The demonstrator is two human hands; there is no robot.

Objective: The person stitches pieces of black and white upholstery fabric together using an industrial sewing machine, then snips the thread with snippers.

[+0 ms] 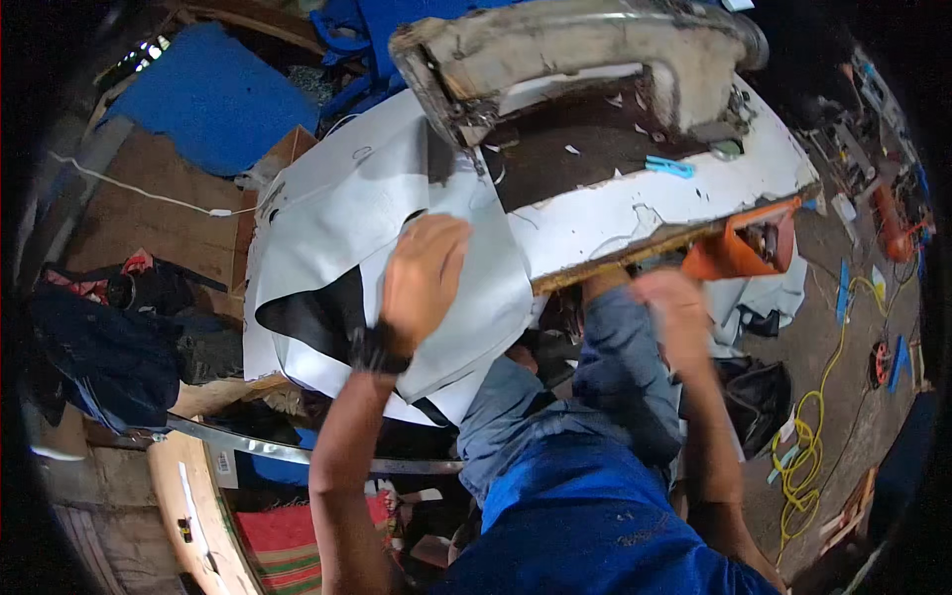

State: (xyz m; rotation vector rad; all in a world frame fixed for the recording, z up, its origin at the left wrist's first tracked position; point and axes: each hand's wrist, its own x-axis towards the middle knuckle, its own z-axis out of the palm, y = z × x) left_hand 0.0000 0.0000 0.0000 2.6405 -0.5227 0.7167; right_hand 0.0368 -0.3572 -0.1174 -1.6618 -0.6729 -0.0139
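A large pale grey sheet point(337, 238) with a dark underside lies folded over the left part of the white sewing table point(575, 228). On top of it rests my left hand point(426, 278), its fingers lying together against the sheet; a black band circles the wrist. The old, worn sewing machine point(585, 59) stands beyond, its head end close to the sheet's far edge. My right hand point(674, 302) is smeared by motion beside an orange pouch point(739, 248) at the table's near edge. Whether it holds anything is hidden by the blur.
Blue thread snips point(669, 167) lie on the tabletop amid small scraps. A yellow cord point(813, 446) coils on the floor at right. Dark clothes point(109, 337) are heaped at left, near a blue sheet point(208, 99). More pale material point(764, 302) hangs below the pouch.
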